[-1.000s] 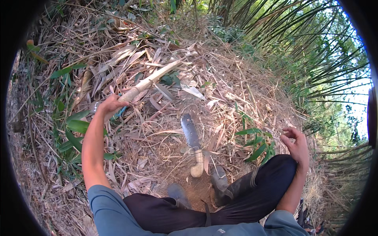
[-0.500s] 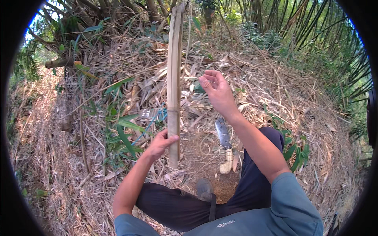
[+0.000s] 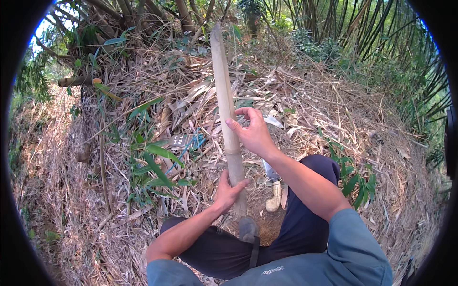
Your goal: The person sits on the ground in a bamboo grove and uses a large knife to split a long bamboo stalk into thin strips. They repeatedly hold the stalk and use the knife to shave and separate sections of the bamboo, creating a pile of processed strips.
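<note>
A long piece of split bamboo (image 3: 222, 90) stands nearly upright in front of me, its top leaning slightly left. My left hand (image 3: 229, 193) is closed round its lower part, the thumb across the near face. Higher up, just above the node, my right hand (image 3: 254, 131) has its thumb on the bamboo's face and its bent fingers at the right edge; the fingertips are partly hidden. On the ground beyond my lap lies a machete with a pale handle (image 3: 274, 196). My right forearm covers part of its blade.
Dry bamboo leaves (image 3: 315, 107) and stalks cover the slope. Blue cord (image 3: 196, 141) lies by a dark flat piece (image 3: 179, 140) left of the bamboo. Green leaves (image 3: 157, 167) stick up nearby. A cut stub (image 3: 74, 81) juts out at the far left. My shoe (image 3: 248, 229) is below the bamboo.
The bamboo has shifted right and nearer my body's middle and turned to show a different face. My left hand moved right with it. My right hand came down and left onto the bamboo.
</note>
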The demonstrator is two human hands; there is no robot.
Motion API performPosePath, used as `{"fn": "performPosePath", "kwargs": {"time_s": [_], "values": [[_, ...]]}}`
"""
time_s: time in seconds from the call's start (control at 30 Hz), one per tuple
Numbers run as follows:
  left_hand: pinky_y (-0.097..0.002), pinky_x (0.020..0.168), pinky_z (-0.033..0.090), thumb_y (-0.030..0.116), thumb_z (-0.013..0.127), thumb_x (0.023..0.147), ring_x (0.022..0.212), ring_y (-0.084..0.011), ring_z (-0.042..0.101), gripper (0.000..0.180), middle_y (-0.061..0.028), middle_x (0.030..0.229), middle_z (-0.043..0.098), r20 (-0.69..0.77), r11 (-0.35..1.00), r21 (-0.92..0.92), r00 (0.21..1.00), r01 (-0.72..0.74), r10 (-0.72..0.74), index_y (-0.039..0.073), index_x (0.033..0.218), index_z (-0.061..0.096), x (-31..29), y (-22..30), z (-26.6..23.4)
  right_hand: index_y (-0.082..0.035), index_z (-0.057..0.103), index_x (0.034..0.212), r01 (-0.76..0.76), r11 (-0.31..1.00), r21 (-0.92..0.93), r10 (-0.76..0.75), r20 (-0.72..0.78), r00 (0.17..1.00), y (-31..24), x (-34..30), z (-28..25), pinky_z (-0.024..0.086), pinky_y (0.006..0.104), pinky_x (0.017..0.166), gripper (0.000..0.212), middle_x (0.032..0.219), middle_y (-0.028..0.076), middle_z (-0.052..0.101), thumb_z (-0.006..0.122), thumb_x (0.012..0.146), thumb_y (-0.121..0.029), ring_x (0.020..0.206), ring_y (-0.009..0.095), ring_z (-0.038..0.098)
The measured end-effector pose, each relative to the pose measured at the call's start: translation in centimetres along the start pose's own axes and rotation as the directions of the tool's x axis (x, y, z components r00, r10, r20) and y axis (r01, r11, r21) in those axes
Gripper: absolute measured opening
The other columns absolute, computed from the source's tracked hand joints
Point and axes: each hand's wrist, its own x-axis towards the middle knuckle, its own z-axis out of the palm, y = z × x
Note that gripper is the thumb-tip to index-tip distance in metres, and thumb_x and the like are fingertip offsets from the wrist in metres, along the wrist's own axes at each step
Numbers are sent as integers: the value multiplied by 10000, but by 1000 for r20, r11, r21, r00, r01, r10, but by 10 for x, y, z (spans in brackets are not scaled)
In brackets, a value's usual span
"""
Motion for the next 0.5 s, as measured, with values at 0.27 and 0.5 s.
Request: {"fn": "performPosePath", "kwargs": {"time_s": [0.27, 0.5], "values": [[-446, 884, 415, 301, 862, 772, 1054, -277, 476, 608, -182, 1089, 476, -272, 887, 458, 940, -62, 206, -21, 1050, 427, -11, -20, 21, 19, 444, 1284, -220, 839, 498, 158, 164, 974, -5, -4, 1, 541, 322, 812, 619, 1065, 109, 638, 750, 912, -370, 954, 165, 637], [-432, 1056, 348, 446, 649, 918, 1200, -270, 415, 675, -158, 1202, 443, -287, 963, 147, 922, -227, 261, -59, 1286, 394, 23, -10, -5, -29, 505, 1159, -303, 585, 752, 96, 307, 947, -11, -6, 1, 505, 279, 736, 475, 939, 37, 610, 687, 954, -417, 835, 88, 576]]}}
